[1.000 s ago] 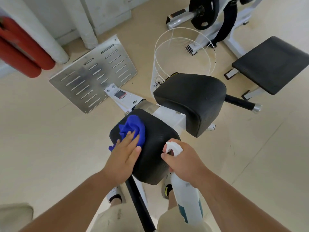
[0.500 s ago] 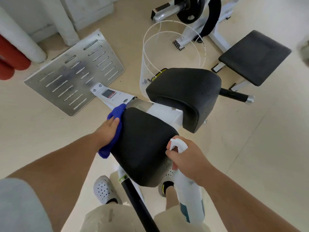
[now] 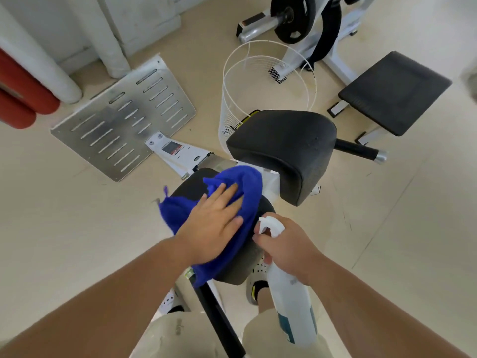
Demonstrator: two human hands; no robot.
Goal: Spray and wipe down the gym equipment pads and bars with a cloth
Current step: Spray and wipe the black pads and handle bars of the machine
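A blue microfibre cloth [image 3: 233, 202] lies spread over the top of the near black pad [image 3: 240, 264] of the gym machine, covering most of its upper face and hanging over its near left edge. The left hand [image 3: 211, 226] lies flat on the cloth, fingers stretched out and slightly fanned, palm pressing it against the pad rather than gripping it. Just to the right, the right hand [image 3: 286, 248] is closed around the neck of a white spray bottle [image 3: 291, 303], with the white trigger head [image 3: 271, 224] poking out above the knuckles beside the pad's right edge; the bottle body hangs down over the person's thigh. Beyond the near pad stands a second, larger black pad [image 3: 284, 148], with a black bar with a chrome end [image 3: 361, 151] sticking out to its right. Behind it sits a white wire basket [image 3: 232, 99], a slotted metal footplate [image 3: 124, 120] to the left, and a black bench seat [image 3: 395, 91] at right.
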